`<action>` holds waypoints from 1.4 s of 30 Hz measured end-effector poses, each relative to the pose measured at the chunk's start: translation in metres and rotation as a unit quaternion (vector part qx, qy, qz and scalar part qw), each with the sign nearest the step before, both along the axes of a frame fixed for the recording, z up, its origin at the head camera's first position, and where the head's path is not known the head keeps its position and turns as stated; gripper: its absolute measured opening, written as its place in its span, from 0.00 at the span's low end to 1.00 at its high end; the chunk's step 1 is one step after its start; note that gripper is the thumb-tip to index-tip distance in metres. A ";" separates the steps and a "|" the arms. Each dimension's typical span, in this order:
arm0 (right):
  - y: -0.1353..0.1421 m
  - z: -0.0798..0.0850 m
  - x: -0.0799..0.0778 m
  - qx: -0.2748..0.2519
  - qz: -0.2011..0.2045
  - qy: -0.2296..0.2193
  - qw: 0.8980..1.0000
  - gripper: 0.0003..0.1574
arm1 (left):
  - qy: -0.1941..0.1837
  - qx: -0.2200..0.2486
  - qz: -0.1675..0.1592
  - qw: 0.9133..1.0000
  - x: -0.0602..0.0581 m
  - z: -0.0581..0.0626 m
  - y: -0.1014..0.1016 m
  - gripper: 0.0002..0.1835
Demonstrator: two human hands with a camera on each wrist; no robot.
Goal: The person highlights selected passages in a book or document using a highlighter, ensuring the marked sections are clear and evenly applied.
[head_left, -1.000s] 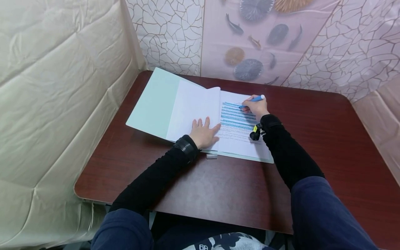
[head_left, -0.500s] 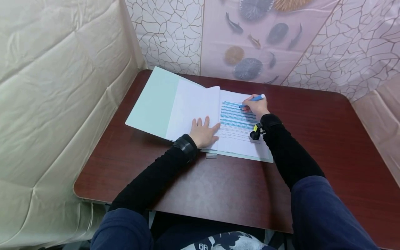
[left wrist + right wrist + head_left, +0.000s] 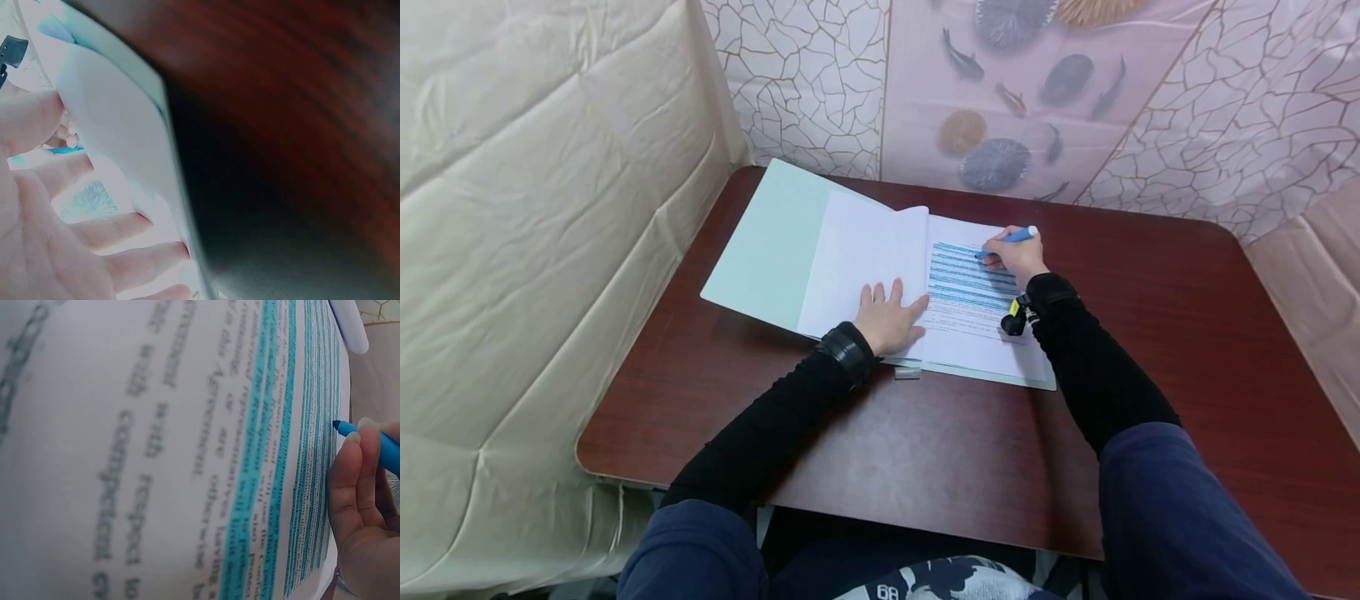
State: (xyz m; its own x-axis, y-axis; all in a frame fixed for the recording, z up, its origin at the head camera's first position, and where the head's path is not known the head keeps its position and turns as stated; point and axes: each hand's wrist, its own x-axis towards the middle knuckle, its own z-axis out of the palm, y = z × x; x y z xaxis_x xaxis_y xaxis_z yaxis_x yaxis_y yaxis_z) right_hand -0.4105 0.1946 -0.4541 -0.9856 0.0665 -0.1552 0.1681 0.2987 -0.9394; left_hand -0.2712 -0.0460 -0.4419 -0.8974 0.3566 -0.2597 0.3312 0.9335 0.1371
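A light green folder [image 3: 767, 242] lies spread on the table, holding white sheets. On its right side is a printed page [image 3: 973, 333] with many text lines marked in blue. My right hand [image 3: 1017, 257] pinches a blue highlighter [image 3: 1021, 236], its white end pointing up and right. In the right wrist view, the dark tip of the highlighter [image 3: 338, 425] is right at the marked lines near the top of the page. My left hand [image 3: 887, 321] rests with spread fingers on the turned-over blank sheet [image 3: 865, 250], its thumb and index finger near the fold.
A small grey piece [image 3: 907, 373] lies on the brown table [image 3: 925, 450] just below the folder's front edge. Patterned cloth [image 3: 805, 83] hangs behind the table, and a cream drape [image 3: 550, 250] covers the left side.
My right hand has shifted very slightly to the right with the highlighter. The left hand and the folder look the same.
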 end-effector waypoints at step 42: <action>0.008 -0.002 0.000 0.002 -0.006 0.000 1.000 0.07 | -0.001 0.003 0.000 1.000 0.000 0.000 0.000 0.32</action>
